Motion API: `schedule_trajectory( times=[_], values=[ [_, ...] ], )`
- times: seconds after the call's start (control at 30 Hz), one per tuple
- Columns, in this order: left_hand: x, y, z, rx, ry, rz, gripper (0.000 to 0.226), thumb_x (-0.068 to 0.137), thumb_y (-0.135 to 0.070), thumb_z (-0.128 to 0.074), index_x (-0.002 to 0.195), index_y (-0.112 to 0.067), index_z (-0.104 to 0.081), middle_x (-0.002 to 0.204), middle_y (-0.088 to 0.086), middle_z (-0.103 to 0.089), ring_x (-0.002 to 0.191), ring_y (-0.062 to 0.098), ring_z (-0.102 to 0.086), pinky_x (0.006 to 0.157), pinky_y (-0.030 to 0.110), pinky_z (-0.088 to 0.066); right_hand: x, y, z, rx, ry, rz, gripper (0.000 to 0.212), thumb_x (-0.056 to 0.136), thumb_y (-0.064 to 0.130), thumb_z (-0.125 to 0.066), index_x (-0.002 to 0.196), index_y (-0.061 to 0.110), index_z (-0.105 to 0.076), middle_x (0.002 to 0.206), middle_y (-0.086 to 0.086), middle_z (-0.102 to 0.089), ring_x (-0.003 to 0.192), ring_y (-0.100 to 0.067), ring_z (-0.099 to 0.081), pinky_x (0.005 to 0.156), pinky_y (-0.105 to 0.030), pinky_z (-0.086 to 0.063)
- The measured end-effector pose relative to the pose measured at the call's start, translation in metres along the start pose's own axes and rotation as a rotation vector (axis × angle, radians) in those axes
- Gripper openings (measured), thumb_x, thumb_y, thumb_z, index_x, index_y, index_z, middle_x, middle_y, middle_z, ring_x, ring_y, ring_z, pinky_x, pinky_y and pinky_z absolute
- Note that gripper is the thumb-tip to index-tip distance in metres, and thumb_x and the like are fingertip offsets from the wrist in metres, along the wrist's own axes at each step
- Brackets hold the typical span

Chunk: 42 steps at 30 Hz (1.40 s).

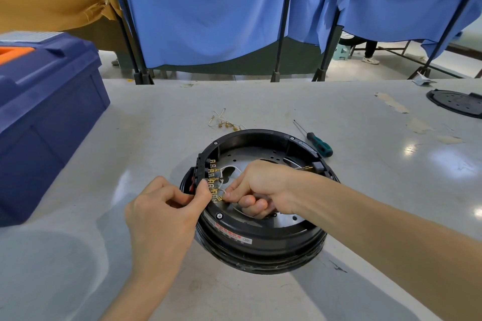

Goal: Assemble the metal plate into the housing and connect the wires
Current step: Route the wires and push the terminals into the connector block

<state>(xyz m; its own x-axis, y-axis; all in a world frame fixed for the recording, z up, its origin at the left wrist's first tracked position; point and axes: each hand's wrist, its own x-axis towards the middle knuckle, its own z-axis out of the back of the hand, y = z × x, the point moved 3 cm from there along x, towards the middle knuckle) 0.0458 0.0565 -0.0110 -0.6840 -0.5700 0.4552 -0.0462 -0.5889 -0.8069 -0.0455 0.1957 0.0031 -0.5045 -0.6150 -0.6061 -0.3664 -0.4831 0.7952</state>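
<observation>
Two grips at the housing's [260, 243] left rim, mid-frame: left hand [167, 207] clasps the rim, right hand [263, 184] pinches a white wire [223, 191].

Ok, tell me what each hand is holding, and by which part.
Right hand pinches a white wire at its brass connector end. Left hand grips the black terminal block at the housing rim.

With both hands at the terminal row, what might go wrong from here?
1. The terminals sit close together, so the connector pinched by the right hand may land on the wrong tab.
2. The housing rests unclamped on the table. Pushing could shift it, though the left hand grips the terminal block.
</observation>
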Motion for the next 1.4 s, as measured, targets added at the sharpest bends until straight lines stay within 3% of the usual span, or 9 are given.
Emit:
schedule_trajectory(
  times=[0.5,0.67,1.0,1.1,1.23,1.4],
  values=[
    [-0.001,0.001,-0.001,0.003,-0.011,-0.003,0.041,0.072,-0.03,-0.078,0.043,-0.017,-0.053,0.05,-0.004,-0.046,0.054,0.012,-0.05,0.052,0.013,-0.03,0.001,-0.001,-0.003,0.003,-0.091,-0.044,0.023,0.097,0.002,-0.051,0.075,0.009,-0.056,0.037,0.002,-0.039,0.026,-0.007,-0.029,0.03,-0.012,-0.022],
    [-0.003,0.001,-0.002,0.021,-0.02,0.002,0.042,0.074,-0.027,-0.08,0.043,-0.018,-0.053,0.052,-0.004,-0.047,0.055,0.013,-0.05,0.053,0.021,-0.031,-0.001,0.0,-0.004,0.016,-0.191,-0.102,0.014,0.092,0.001,-0.059,0.078,0.004,-0.059,0.036,0.001,-0.037,0.025,-0.009,-0.027,0.03,-0.013,-0.021],
    [-0.007,-0.002,-0.004,0.048,-0.047,-0.012,0.044,0.076,-0.027,-0.079,0.044,-0.023,-0.049,0.053,-0.004,-0.045,0.059,0.014,-0.05,0.052,0.026,-0.028,0.0,-0.001,-0.013,0.142,-0.239,-0.148,0.037,0.095,0.001,-0.052,0.062,0.01,-0.041,0.031,0.001,-0.031,0.021,-0.009,-0.023,0.028,-0.012,-0.02],
    [-0.008,-0.004,-0.003,0.065,-0.064,-0.012,0.042,0.074,-0.037,-0.076,0.044,-0.025,-0.05,0.052,-0.005,-0.045,0.06,0.013,-0.051,0.052,0.023,-0.027,0.0,-0.002,-0.015,0.137,-0.282,-0.144,0.035,0.094,0.0,-0.056,0.061,0.007,-0.046,0.032,0.0,-0.032,0.021,-0.009,-0.024,0.029,-0.011,-0.02],
    [-0.007,-0.006,-0.003,0.085,-0.076,-0.012,0.036,0.072,-0.04,-0.068,0.045,-0.026,-0.049,0.051,-0.006,-0.045,0.045,0.01,-0.045,0.052,0.022,-0.027,0.0,-0.002,-0.018,0.106,-0.276,-0.158,0.036,0.097,0.004,-0.054,0.062,0.008,-0.048,0.029,0.001,-0.031,0.02,-0.008,-0.023,0.026,-0.013,-0.02],
    [-0.006,-0.004,-0.002,0.083,-0.068,-0.028,0.037,0.073,-0.042,-0.067,0.044,-0.03,-0.046,0.051,-0.005,-0.044,0.055,0.013,-0.05,0.053,0.021,-0.027,-0.006,-0.002,-0.01,0.045,-0.281,-0.079,0.035,0.088,0.001,-0.066,0.059,0.008,-0.046,0.035,0.0,-0.035,0.024,-0.01,-0.026,0.031,-0.014,-0.021]
  ],
)
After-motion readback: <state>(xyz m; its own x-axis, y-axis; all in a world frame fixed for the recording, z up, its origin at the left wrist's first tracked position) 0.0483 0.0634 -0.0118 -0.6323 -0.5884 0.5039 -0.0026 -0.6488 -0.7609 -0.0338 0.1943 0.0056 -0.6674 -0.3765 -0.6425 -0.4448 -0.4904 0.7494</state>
